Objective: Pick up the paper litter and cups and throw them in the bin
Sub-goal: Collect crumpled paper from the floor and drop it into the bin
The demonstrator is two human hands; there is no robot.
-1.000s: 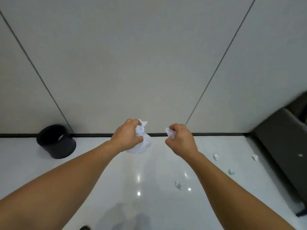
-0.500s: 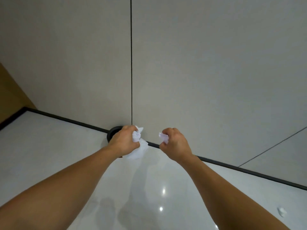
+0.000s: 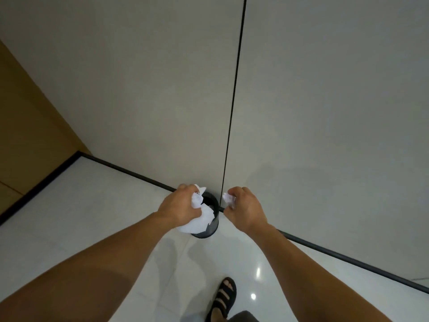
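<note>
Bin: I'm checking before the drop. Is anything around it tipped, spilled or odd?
Nothing stands out: the bin stands upright at the wall, the left hand grips a paper wad and the right hand a paper scrap.

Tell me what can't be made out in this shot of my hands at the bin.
All in the head view:
1. Bin: the left hand and its paper wad cover its left side; contents unclear in the dark.
2. Paper wad: fingers wrap part of it; paper or cup, cannot tell.
3. Scrap in the right hand: mostly hidden in the fist.
4. Sandalled foot: cut off at the bottom edge.
</note>
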